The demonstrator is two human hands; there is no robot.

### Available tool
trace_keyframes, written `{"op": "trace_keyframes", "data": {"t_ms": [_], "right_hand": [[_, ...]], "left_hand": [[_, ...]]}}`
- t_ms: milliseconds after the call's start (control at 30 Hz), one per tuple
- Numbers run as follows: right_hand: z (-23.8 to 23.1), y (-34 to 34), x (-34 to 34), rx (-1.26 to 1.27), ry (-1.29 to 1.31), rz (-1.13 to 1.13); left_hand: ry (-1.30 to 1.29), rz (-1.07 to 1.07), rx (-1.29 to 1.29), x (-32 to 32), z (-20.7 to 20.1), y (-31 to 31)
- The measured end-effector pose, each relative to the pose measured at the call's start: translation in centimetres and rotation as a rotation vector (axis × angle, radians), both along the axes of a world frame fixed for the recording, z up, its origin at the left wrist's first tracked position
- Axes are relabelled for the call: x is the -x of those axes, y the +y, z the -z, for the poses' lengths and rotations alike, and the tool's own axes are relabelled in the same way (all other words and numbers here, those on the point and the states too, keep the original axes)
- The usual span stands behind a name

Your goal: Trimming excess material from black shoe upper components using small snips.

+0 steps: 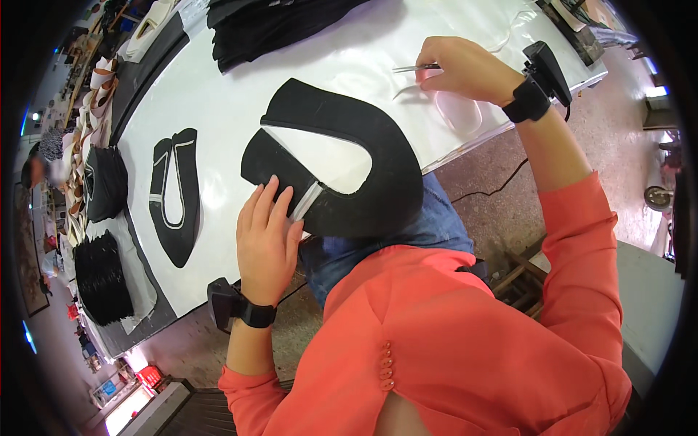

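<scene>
A large black U-shaped piece [396, 156], looking like a shoe upper, lies at the table's near edge and partly overhangs my lap. A pale strip [307, 202] runs across one arm of it. My left hand [265, 229] rests on that arm beside the strip, fingers stretched out flat. At the upper right, my right hand [462, 69] is closed around a small metal tool with two thin, parted blades, which looks like snips [407, 70]. The grip hides most of the tool. Below this hand lies a clear pinkish loop [459, 112], its kind unclear.
Left on the white table [225, 109] lies a smaller black shoe upper [174, 196] with pale edging. Black pieces are stacked at the back [273, 33] and far left [102, 280]. A dark cable [494, 190] hangs beyond the table's near edge.
</scene>
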State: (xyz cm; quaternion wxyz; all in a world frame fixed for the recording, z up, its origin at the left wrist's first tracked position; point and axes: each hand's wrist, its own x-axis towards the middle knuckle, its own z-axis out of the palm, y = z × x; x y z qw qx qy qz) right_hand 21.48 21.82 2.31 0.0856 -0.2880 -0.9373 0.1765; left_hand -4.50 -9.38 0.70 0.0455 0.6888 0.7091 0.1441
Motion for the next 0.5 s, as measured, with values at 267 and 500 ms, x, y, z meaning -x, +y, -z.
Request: {"op": "trace_keyframes", "data": {"t_ms": [267, 500], "right_hand": [[-2.5, 0.6, 3.8, 0.090, 0.096, -0.174], [-5.1, -3.8, 12.7, 0.382, 0.095, -0.389]], "left_hand": [[-0.032, 0.002, -0.049, -2.5, 0.3, -0.2], [-0.153, -0.023, -0.127, -4.1, 1.8, 0.1]]}}
